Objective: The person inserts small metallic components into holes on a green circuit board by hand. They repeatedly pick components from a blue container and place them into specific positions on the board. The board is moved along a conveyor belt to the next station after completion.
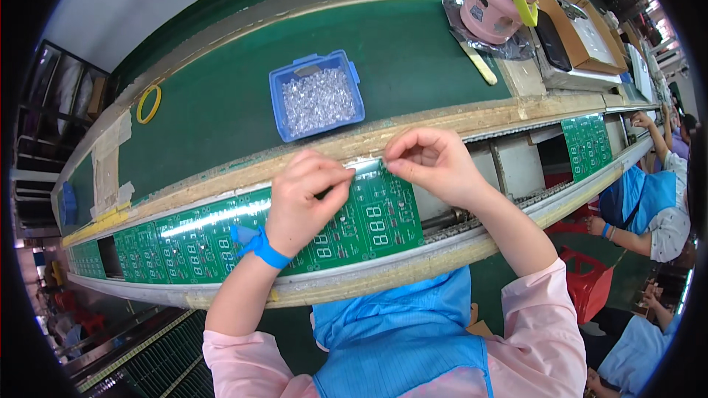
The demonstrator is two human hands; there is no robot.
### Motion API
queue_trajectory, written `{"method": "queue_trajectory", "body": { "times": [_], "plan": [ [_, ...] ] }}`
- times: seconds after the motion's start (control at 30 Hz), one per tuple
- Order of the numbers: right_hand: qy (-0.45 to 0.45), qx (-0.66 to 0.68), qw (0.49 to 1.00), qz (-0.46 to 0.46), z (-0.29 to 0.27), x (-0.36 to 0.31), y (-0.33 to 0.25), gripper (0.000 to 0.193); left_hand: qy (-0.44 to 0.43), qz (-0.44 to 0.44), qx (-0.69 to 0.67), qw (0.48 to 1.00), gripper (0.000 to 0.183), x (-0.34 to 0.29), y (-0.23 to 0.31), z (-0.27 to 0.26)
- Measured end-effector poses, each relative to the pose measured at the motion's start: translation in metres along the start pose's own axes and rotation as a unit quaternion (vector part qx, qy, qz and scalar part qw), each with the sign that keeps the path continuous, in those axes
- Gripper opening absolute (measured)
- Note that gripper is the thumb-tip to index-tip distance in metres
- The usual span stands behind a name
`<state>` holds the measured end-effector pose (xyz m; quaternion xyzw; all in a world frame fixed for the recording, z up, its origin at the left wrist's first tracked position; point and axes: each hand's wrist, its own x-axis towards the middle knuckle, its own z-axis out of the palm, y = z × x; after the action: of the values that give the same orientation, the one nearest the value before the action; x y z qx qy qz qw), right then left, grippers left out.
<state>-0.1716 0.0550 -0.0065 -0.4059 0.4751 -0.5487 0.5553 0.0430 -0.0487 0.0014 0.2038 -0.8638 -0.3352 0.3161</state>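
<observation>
1. A green circuit board (394, 214) with white digit outlines lies flat in the conveyor track, at the end of a butted row, directly beneath both hands. The front rail (442, 258) runs along its near edge; I take the track to be keeping it level and aligned.
2. My left hand (306, 195) arches over the board, palm down, thumb and index drawn into a narrow pinch. My right hand (435, 166) mirrors it at the far edge, fingertips equally close together. I cannot tell whether either holds a tiny part; the facing pinches suggest fine, two-handed handling.
3. A blue bin (324, 130) of small clear parts (317, 96) sits on the green surface (214, 96) just beyond, probably placed there for easy reach.
4. Both forearms rise from the lower edge and slant inward, elbows apart. A blue wristband (271, 252) circles the left wrist.
</observation>
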Motion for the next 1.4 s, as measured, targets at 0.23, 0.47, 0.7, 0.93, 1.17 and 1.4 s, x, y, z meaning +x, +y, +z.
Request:
{"method": "queue_trajectory", "body": {
  "times": [0.23, 0.47, 0.7, 0.93, 1.17, 1.4],
  "plan": [
    [-0.004, -0.007, 1.000, -0.005, 0.002, -0.002, -0.009, 0.016, 0.002, 0.017, 0.015, 1.000, 0.018, -0.005, 0.001, 0.004],
    [0.030, -0.264, 0.960, -0.084, 0.007, 0.001, -0.002, 0.016, -0.008, 0.035, 0.008, 0.999, 0.016, -0.006, -0.001, 0.000],
    [0.039, -0.378, 0.916, -0.128, 0.012, 0.004, 0.001, 0.016, -0.007, 0.006, 0.005, 1.000, 0.017, -0.008, -0.008, 0.002],
    [0.024, -0.397, 0.908, -0.131, 0.011, 0.003, 0.000, 0.016, 0.010, 0.000, 0.008, 1.000, 0.017, -0.007, -0.005, 0.001],
    [0.040, -0.383, 0.918, -0.093, 0.011, 0.002, 0.000, 0.015, -0.003, 0.003, 0.001, 1.000, 0.019, -0.008, -0.008, 0.000],
    [0.057, -0.194, 0.979, -0.015, 0.006, 0.001, 0.003, 0.019, 0.010, 0.001, -0.026, 1.000, 0.016, -0.008, -0.008, 0.001]
  ]
}}
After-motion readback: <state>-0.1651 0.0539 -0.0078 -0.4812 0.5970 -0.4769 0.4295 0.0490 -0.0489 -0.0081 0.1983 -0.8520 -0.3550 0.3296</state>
